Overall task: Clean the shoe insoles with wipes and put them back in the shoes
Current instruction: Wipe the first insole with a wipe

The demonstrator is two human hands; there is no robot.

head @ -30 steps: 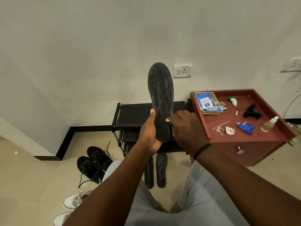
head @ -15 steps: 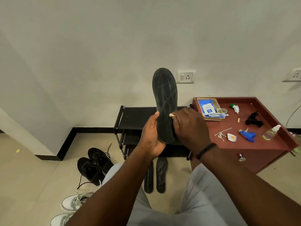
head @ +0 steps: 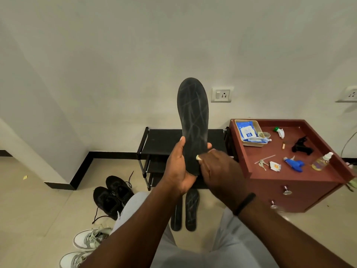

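A black insole (head: 193, 117) stands upright in front of me, toe end up, its surface streaked with pale lines. My left hand (head: 178, 167) grips its heel end, thumb on the left edge. My right hand (head: 218, 169) presses against the lower part of the insole, its fingers curled over a pale wipe (head: 198, 157) of which only a small corner shows. Two more black insoles (head: 191, 209) lie side by side on the floor between my knees. A pair of black shoes (head: 114, 194) sits on the floor to the left, with white sneakers (head: 88, 238) nearer me.
A black shoe rack (head: 160, 140) stands against the wall behind the insole. To the right a red cabinet (head: 289, 178) carries a tray with a blue wipes pack (head: 246, 131), keys, a spray bottle (head: 322, 161), a blue tool and a black tool.
My right hand has slid a little down the insole toward the heel with the wipe. My left hand keeps its hold at the heel end.
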